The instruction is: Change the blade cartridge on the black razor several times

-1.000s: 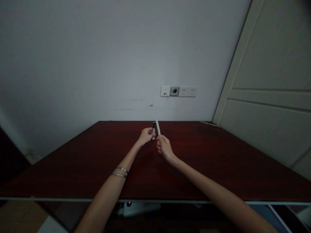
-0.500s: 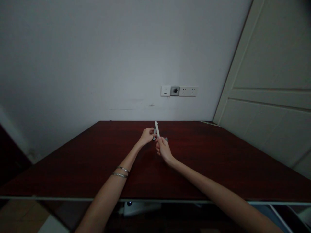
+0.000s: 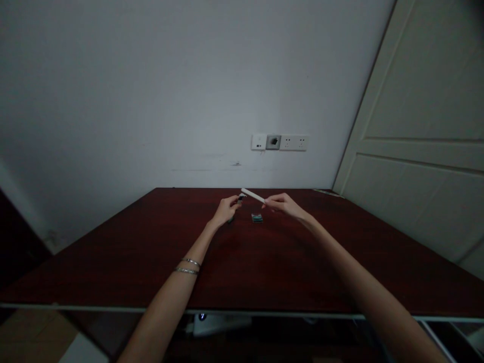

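Note:
Over the far middle of the table, my left hand (image 3: 226,209) is closed on what looks like a razor (image 3: 242,196), with a dark handle and a pale, short head; the fingers cover much of the handle. My right hand (image 3: 284,203) pinches one end of a plain white stick (image 3: 253,195). The stick slants up to the left, and its free end is at the razor's head; whether they touch I cannot tell. Below the stick, a small clear case (image 3: 257,218) with something greenish in it lies on the table.
The dark red table (image 3: 151,252) reaches back to a pale wall, where a row of sockets (image 3: 280,142) is mounted. A cream door (image 3: 427,126) stands at the right. Under the table's front edge, a white object (image 3: 221,325) is partly visible.
My right hand has moved right, swinging the stick from nearly upright to a flatter slant. The razor has tilted in my left hand, showing its head. The clear case has come into fuller view.

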The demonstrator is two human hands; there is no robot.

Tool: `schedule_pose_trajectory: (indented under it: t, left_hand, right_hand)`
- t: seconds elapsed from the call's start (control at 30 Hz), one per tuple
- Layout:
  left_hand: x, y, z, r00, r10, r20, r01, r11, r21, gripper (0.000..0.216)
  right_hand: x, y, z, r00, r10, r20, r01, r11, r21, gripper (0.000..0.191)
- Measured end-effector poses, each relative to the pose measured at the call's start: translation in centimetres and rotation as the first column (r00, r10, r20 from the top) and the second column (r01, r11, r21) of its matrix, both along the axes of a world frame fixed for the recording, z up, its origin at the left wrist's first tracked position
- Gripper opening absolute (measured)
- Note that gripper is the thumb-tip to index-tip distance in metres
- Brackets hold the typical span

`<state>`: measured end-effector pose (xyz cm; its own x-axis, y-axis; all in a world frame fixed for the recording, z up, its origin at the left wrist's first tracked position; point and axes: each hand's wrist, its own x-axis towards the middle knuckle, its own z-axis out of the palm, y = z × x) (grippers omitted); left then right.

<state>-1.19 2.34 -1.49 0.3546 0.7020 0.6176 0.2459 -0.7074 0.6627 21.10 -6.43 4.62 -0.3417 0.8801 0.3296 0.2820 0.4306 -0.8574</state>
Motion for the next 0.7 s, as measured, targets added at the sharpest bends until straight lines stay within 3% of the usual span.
schedule_pose_trajectory:
  t: [0.2,0.47,0.7]
  left_hand:
    - [0.0,-0.6,0.4,0.999,-0.006,-0.046,0.008,0.999,0.043,0.017]
    - [-0.3,-0.5,0.6,1.0,0.014,-0.019,-0.014,1.0,0.027,0.015]
    - [-0.1,-0.5,0.2,0.999,-0.041,-0.01,0.041,0.999,0.003,0.015]
  right_hand:
    - [0.9,0.8,1.0,0.962,-0.105,0.251,0.069,0.987,0.148,0.034]
    - [3.3,1.3,0.3,0.945,-0.189,0.269,0.158,0.979,0.13,0.038]
    - [1.4,1.4,0.7,0.953,-0.147,0.266,0.097,0.977,0.191,0.039]
